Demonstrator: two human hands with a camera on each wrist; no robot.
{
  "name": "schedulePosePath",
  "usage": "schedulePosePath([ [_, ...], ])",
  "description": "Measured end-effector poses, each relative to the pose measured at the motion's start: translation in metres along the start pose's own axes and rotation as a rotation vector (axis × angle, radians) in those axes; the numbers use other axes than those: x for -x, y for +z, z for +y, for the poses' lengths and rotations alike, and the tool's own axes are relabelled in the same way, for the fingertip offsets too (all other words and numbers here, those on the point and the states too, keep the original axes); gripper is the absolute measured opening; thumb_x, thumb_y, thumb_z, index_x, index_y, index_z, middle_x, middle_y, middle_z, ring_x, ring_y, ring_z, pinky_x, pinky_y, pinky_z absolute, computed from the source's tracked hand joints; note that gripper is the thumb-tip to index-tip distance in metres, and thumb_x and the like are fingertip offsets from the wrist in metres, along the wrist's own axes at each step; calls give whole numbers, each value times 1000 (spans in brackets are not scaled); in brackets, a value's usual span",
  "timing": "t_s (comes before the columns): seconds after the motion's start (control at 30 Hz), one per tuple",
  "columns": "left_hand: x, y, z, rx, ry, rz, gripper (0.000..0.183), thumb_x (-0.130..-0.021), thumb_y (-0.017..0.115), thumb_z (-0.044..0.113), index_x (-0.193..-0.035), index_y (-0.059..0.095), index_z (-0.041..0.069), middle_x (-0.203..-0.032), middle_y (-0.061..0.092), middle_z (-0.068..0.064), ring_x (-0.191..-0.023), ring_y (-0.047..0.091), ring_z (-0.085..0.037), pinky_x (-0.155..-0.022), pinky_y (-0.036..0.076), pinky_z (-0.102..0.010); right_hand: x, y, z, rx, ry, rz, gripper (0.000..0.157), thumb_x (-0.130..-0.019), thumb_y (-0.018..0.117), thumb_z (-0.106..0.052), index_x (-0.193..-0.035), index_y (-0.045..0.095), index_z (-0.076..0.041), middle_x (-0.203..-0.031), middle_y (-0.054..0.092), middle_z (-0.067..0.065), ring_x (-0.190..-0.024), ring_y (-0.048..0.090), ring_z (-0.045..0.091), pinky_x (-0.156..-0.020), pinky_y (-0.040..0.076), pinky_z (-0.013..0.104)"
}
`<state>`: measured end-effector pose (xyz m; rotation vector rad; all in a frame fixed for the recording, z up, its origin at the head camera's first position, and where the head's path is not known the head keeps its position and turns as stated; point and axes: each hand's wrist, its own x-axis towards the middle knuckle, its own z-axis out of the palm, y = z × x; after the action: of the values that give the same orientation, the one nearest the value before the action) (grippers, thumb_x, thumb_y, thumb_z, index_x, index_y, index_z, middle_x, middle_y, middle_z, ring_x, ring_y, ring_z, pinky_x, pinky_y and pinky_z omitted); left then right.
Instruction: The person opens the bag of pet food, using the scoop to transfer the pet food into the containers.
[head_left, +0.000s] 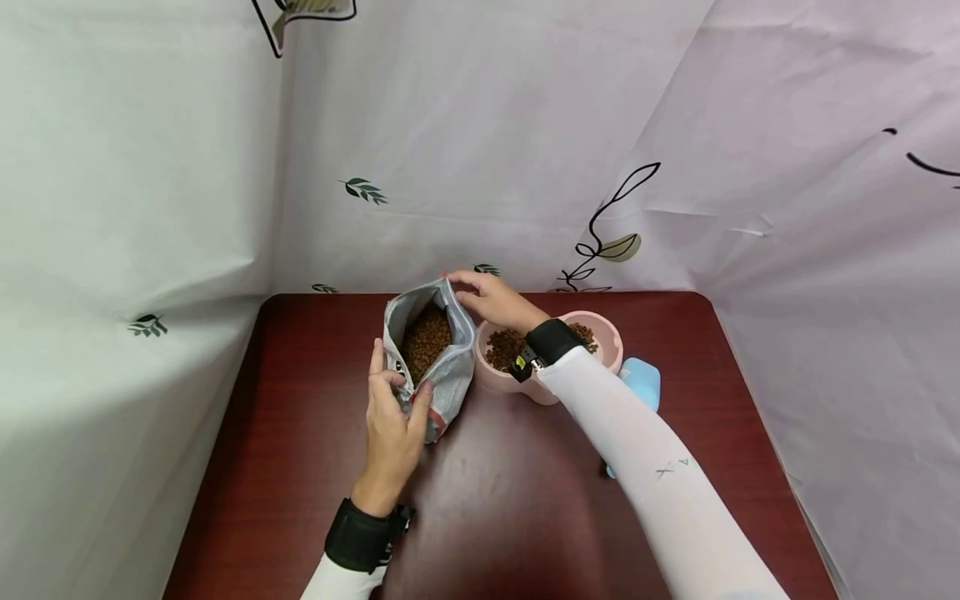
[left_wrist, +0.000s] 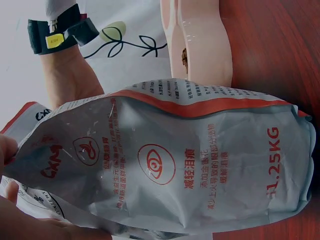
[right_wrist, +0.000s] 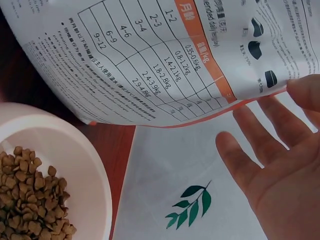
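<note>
A grey and white pet food bag (head_left: pixel 452 393) with red trim stands open at the top on the table, brown kibble (head_left: pixel 427 340) visible inside. "1.25KG" is printed on its side in the left wrist view. My left hand (head_left: pixel 395 429) grips the near side of the bag's mouth, thumb and fingers apart along the rim. At the far right corner of the mouth, my right hand (head_left: pixel 497 302) pinches the edge between thumb and fingers. Just right of the bag sits a pink double bowl (right_wrist: pixel 97 160), with kibble (right_wrist: pixel 35 195) in both compartments; my right wrist partly covers it.
A light blue object (head_left: pixel 642 382) lies right of the bowl, partly hidden under my right sleeve (head_left: pixel 645 450). The dark red table (head_left: pixel 495 517) ends at a pale leaf-patterned sheet (head_left: pixel 465 150) behind and at the sides.
</note>
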<state>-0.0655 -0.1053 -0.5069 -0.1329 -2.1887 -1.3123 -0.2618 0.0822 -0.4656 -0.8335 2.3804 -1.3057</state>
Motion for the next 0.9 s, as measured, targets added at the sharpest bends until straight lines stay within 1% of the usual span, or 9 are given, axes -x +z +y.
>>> schedulePosePath([
  [0.13, -2, -3, 1, -9, -6, -2, 35, -95, 73, 9, -100, 40, -1, -165, 32, -22, -145, 44, -38, -111, 37, -34, -2, 2, 0, -29, 15, -2, 40, -110, 47, -17, -150, 53, -13, -155, 50, 10, -139, 51, 21, -110, 45, 41],
  [0.3, -2, -3, 1, -5, -5, -4, 38, -93, 76, 10, -101, 40, -1, -164, 34, -24, -145, 44, -40, -108, 38, -38, 5, 10, 1, -68, 46, 37, 44, -111, 45, -20, -155, 47, -18, -152, 53, 9, -96, 65, 27, -89, 51, 41],
  [0.33, -2, -3, 0, 3, -2, -1, 39, -92, 77, 9, -102, 40, -2, -163, 35, -24, -145, 44, -41, -109, 38, -37, 7, 12, 2, -57, 52, 57, 44, -112, 44, -21, -155, 46, -18, -152, 53, 8, -95, 65, 28, -89, 51, 42],
  [0.4, -3, -4, -1, 20, 3, 10, 44, -90, 78, 11, -107, 41, -4, -162, 37, -24, -143, 46, -41, -111, 37, -34, 12, 17, 3, -25, 74, 96, 44, -112, 44, -22, -156, 45, -21, -153, 52, 7, -101, 66, 30, -93, 52, 43],
  [0.53, -10, -8, -8, 143, 22, 7, 65, -88, 77, 19, -135, 39, -6, -162, 39, -20, -146, 42, -38, -121, 31, -32, 24, 25, 5, 9, 105, 145, 45, -111, 47, -25, -156, 44, -26, -156, 50, 4, -137, 55, 24, -109, 47, 44],
  [0.63, -21, -13, -15, 309, 50, -50, 75, -96, 66, 33, -152, 31, -2, -163, 36, -19, -152, 34, -33, -126, 23, -34, 35, 31, 3, -37, 103, 139, 50, -109, 51, -25, -158, 40, -26, -155, 51, 6, -132, 59, 26, -104, 50, 45],
  [0.7, -33, -16, -20, 363, 49, -107, 68, -103, 52, 38, -155, 31, -1, -161, 38, -21, -152, 34, -29, -127, 22, -33, 42, 35, 2, -67, 94, 135, 56, -107, 53, -18, -160, 36, -24, -157, 49, 9, -130, 60, 27, -101, 50, 42],
  [0.8, -60, -17, -28, 433, -13, -213, 53, -111, 33, 30, -153, 38, -3, -155, 46, -24, -147, 41, -25, -124, 26, -27, 50, 41, 1, -87, 69, 137, 64, -104, 52, -8, -163, 29, -20, -160, 44, 13, -128, 60, 28, -96, 49, 40],
  [0.9, -93, -17, -38, 442, -113, -365, 50, -113, 25, 23, -149, 48, -2, -149, 54, -22, -139, 49, -20, -116, 34, -24, 56, 46, 0, -87, 57, 136, 67, -104, 49, -5, -165, 25, -21, -162, 41, 15, -124, 60, 27, -89, 47, 39],
])
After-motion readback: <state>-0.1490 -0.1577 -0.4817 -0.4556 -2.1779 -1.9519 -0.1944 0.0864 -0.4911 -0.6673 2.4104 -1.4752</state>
